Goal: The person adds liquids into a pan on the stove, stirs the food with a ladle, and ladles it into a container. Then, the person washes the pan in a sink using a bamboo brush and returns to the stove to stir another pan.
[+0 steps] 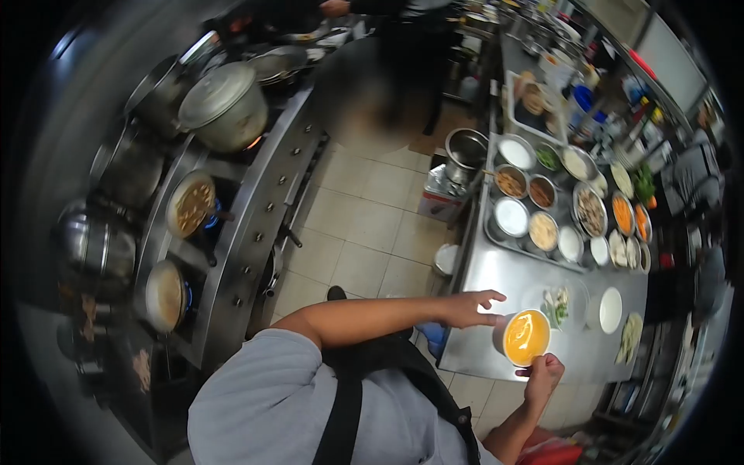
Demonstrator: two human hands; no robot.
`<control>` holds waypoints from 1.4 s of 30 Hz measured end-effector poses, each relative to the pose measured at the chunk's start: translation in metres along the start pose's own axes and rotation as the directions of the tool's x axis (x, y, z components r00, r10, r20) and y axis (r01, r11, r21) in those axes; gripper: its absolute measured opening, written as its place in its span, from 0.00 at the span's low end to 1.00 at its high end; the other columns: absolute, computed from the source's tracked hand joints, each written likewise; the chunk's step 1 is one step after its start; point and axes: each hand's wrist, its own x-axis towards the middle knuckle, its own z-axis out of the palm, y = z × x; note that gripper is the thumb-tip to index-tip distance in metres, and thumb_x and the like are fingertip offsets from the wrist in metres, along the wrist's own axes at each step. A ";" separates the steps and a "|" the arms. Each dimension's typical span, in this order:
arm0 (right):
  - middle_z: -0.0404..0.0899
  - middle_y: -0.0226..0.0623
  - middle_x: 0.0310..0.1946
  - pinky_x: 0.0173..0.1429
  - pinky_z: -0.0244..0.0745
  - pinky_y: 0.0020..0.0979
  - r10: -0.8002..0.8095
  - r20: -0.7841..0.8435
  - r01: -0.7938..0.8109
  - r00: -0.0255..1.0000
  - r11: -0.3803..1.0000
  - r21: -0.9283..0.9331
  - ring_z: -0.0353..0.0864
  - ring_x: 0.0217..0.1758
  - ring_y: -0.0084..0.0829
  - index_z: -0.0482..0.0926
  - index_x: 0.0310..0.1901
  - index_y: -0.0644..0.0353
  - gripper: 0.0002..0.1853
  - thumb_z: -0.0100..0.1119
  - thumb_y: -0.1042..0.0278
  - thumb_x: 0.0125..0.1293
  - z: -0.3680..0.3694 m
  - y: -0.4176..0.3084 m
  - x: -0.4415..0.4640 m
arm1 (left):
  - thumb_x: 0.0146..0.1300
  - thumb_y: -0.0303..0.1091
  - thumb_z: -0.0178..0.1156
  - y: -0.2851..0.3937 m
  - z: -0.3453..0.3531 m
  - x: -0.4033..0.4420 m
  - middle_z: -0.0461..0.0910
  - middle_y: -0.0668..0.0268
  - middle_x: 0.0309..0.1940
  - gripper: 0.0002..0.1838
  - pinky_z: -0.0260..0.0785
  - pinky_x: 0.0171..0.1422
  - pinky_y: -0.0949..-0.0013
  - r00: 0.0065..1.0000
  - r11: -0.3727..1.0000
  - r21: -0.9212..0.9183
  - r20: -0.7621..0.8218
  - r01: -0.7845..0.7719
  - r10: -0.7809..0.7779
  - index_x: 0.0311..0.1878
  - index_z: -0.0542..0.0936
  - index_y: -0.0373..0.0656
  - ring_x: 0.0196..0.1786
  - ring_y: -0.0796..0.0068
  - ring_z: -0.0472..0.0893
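Bowl (500, 342) of orange liquid (533, 341) sits at the near part of the steel counter (479, 277), apparently mid-handling, right hand (544, 375) pinching its near rim, left hand (465, 308) spread wide at its left, contact unclear; any move calls for keeping it level.

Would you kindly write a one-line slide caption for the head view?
Right hand gripping a bowl of orange liquid, left hand beside it, at a steel counter.
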 end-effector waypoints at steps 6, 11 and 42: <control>0.73 0.37 0.15 0.20 0.76 0.27 -0.066 0.386 0.077 0.920 0.997 -0.014 0.74 0.14 0.25 0.68 0.17 0.64 0.12 0.52 0.76 0.56 0.134 -0.075 -0.019 | 0.63 0.53 0.60 -0.020 -0.050 -0.092 0.72 0.59 0.52 0.38 0.74 0.42 0.70 0.977 0.948 -0.317 -0.211 -0.043 -0.027 0.72 0.58 0.49 0.46 0.71 0.78; 0.76 0.36 0.17 0.20 0.73 0.23 -0.130 0.616 0.246 0.777 0.963 -0.107 0.77 0.16 0.25 0.71 0.21 0.63 0.11 0.54 0.73 0.61 0.254 -0.119 -0.041 | 0.63 0.40 0.60 -0.060 -0.108 -0.190 0.75 0.65 0.40 0.31 0.75 0.29 0.75 0.804 0.849 -0.398 -0.592 -0.346 0.050 0.68 0.64 0.46 0.33 0.80 0.79; 0.71 0.29 0.18 0.18 0.64 0.26 0.324 0.899 0.572 -0.296 0.814 -0.105 0.68 0.13 0.21 0.73 0.37 0.64 0.07 0.52 0.69 0.61 0.768 -0.157 -0.145 | 0.63 0.37 0.52 -0.152 -0.238 -0.562 0.76 0.54 0.49 0.24 0.83 0.33 0.63 -0.453 0.761 -0.056 -0.775 -0.646 -0.441 0.60 0.66 0.36 0.46 0.63 0.82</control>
